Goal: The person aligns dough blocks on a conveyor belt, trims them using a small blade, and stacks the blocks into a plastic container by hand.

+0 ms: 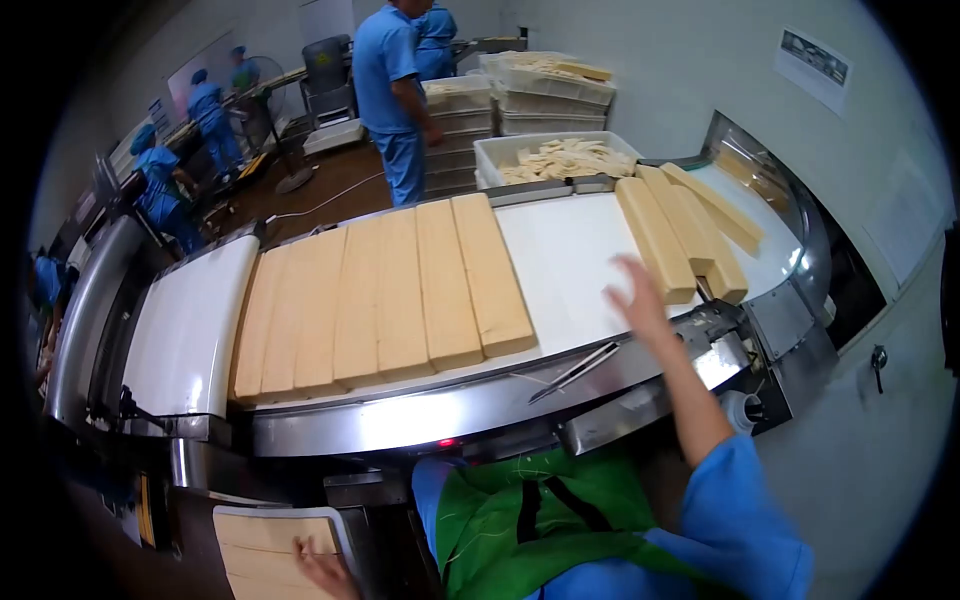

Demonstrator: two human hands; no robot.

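My right hand (640,298) is raised over the belt's near side with its fingers spread. It holds nothing and is nearest to a long pale-yellow block (655,240) at the right. Low at the left, my left hand (325,570) is over or against pale-yellow slabs (265,545) in a white tray (345,535); its fingers look apart, and contact is hard to judge. Several similar long blocks (380,300) lie side by side on the white belt (570,250). A slim metal tool (575,372) rests on the steel edge.
A white crate (490,165) of pale strips stands behind the belt, beside stacked crates (555,100). A person in blue (385,85) stands behind the conveyor; other workers (210,115) are farther left. The belt curves at right beneath a clear guard (755,170).
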